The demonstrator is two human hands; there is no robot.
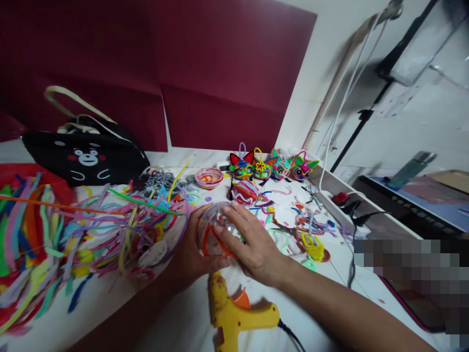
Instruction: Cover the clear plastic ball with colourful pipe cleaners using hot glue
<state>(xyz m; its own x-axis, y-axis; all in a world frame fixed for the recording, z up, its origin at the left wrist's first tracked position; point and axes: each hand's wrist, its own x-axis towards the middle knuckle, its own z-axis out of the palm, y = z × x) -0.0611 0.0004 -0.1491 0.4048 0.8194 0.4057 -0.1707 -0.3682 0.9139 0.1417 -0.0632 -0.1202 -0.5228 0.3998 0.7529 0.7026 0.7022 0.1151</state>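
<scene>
My left hand [188, 252] is wrapped around the near left side of a clear, shiny plastic ball [208, 227]. Orange pipe cleaner strips run across the ball, and a purple pipe cleaner [186, 220] curves along its rim and off to the left. My right hand [251, 239] grips the same ball from the right, its fingers pressing on the top and front. The fingers hide much of the ball. Just below both hands lies a yellow hot glue gun [238, 315] with an orange trigger.
A pile of coloured pipe cleaners [106, 230] spreads over the left. Behind are a striped bowl [208, 178], a striped round piece [245, 192] and several eared ornaments [262, 168]. Scissors [286, 228] lie right, near a power strip [344, 205]. A black bag [88, 171] stands back left.
</scene>
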